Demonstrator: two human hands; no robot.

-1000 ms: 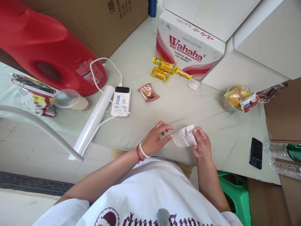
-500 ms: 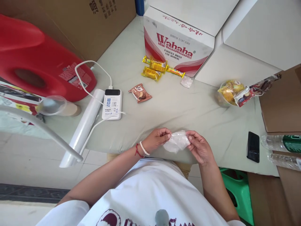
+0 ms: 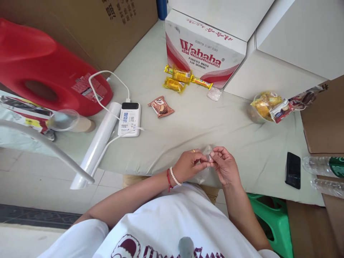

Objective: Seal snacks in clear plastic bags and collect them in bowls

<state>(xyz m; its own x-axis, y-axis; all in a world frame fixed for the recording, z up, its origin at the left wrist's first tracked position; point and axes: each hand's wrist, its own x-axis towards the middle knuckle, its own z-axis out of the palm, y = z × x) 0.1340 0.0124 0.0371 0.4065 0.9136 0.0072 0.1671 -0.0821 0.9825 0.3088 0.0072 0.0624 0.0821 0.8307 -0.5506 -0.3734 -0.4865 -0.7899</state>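
Between my two hands, over the near edge of the table, is a thin clear plastic bag [image 3: 203, 175], bunched up and partly covered by fingers. My left hand [image 3: 190, 165], with a ring and a beaded bracelet, pinches it from the left. From the right my right hand [image 3: 225, 165] pinches the same bag, its fingertips meeting those of the left. Farther back lies a brown snack packet [image 3: 161, 106]. Several yellow-wrapped snacks [image 3: 174, 84] rest in front of the Wahaha box [image 3: 201, 53], beside a small crumpled clear wrapper [image 3: 214, 94].
To the left are a white power bank [image 3: 129, 120] with cables, a plastic roll [image 3: 96, 143], a plastic cup [image 3: 66, 120] and a red jug [image 3: 53, 71]. Rightward are a snack-filled tub [image 3: 259, 111], a black phone [image 3: 292, 170], bottles [image 3: 322, 166] and a green stool [image 3: 274, 218].
My hands have come together, the left moving right. The bag, spread flat between them before, is now gathered at the fingertips. The view has shifted slightly.
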